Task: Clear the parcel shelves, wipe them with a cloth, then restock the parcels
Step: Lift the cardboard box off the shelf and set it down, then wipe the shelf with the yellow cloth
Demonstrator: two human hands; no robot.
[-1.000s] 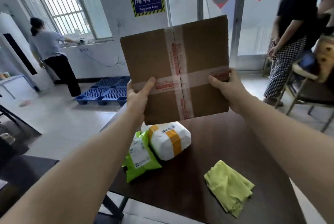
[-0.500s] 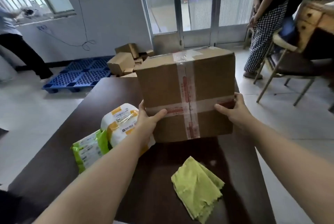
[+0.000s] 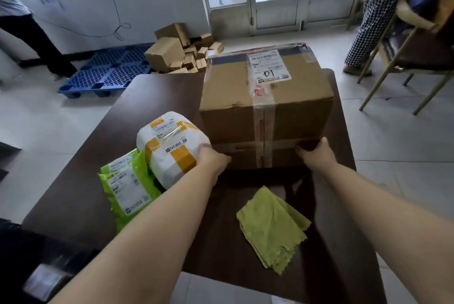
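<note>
A large taped cardboard box (image 3: 265,107) with a white label on top sits on the dark brown table (image 3: 157,97). My left hand (image 3: 212,160) grips its near left lower corner, and my right hand (image 3: 315,154) grips its near right lower edge. Left of the box lie a white parcel with orange tape (image 3: 169,149) and a green mailer bag (image 3: 127,188), the white one resting partly on the green one. A folded yellow-green cloth (image 3: 272,227) lies on the table near its front edge, between my forearms.
A pile of small cardboard boxes (image 3: 181,51) and a blue plastic pallet (image 3: 108,73) lie on the floor behind the table. One person stands at far left, another in checked trousers (image 3: 375,9) by a chair (image 3: 412,58) at right. Glass doors are behind.
The box was held up in the air, then came down flat onto the table. Both hands slid to its lower near edge.
</note>
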